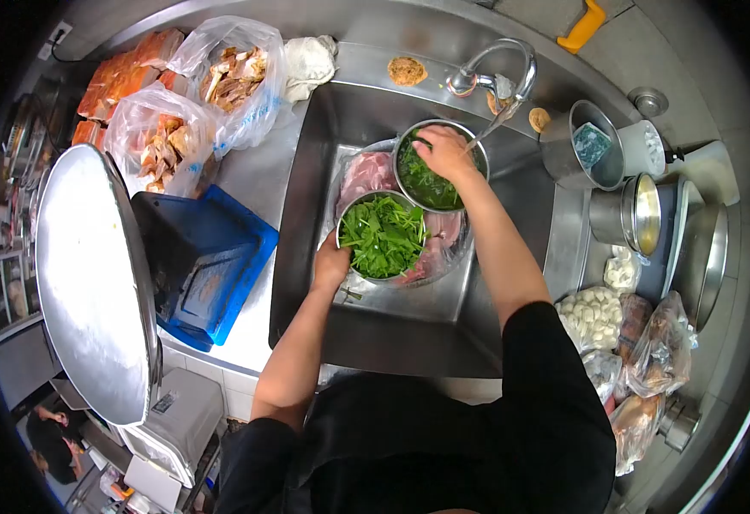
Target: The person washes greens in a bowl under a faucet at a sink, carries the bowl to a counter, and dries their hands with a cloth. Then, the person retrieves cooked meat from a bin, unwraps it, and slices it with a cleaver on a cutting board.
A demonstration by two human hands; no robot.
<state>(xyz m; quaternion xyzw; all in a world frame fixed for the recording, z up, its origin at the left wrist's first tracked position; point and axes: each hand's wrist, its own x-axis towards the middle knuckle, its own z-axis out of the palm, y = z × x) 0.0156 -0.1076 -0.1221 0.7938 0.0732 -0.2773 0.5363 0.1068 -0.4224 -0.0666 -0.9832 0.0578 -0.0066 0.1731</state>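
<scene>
My left hand (330,264) grips the left side of a round metal bowl (346,224) filled with chopped leafy greens (382,236). My right hand (445,152) is over a second metal bowl (483,158), where more greens (426,176) lie in water. Its thumb and fingers look apart, and nothing shows between them; the undersides of the fingers are hidden. Both bowls stand over pieces of raw pink meat (366,174) in a larger container in the steel sink (392,338). Water runs from the faucet (525,73) beside my right wrist.
Left of the sink are plastic bags of meat pieces (236,77), orange-red blocks (122,81), a blue tray (246,248) and a large round metal pan (92,274). Metal pots (608,214) and a bag of white peeled cloves (591,317) stand at the right. A person (54,441) is at lower left.
</scene>
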